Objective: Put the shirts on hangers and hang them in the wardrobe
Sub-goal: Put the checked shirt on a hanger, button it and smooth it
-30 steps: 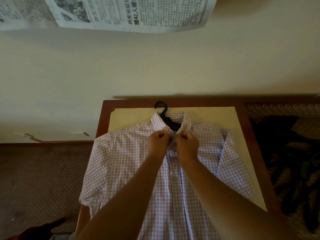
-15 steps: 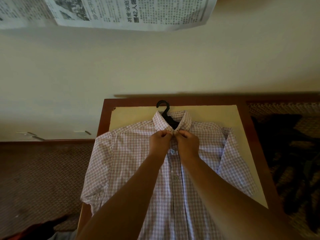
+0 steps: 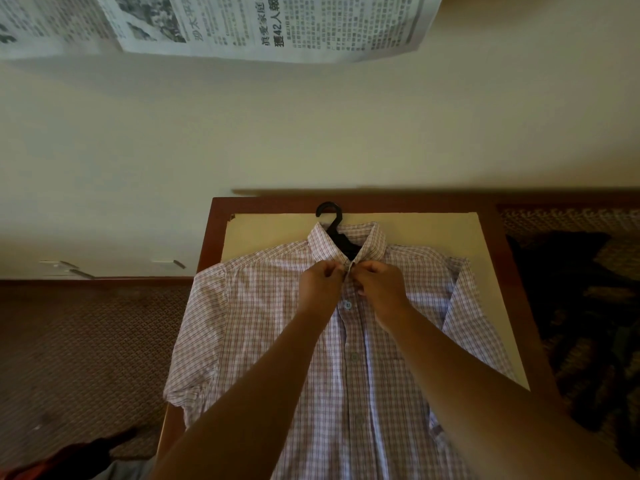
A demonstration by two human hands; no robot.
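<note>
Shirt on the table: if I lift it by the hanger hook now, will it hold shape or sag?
The shirt looks thin and floppy, so it would likely drape from the hanger. Probably light. Both hands pinch its collar placket.

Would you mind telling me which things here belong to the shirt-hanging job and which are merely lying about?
Part of the job:
checked shirt
black hanger inside its collar
left hand and right hand, pinching the collar front

Lying about:
newspaper
dark cloth
table
</note>
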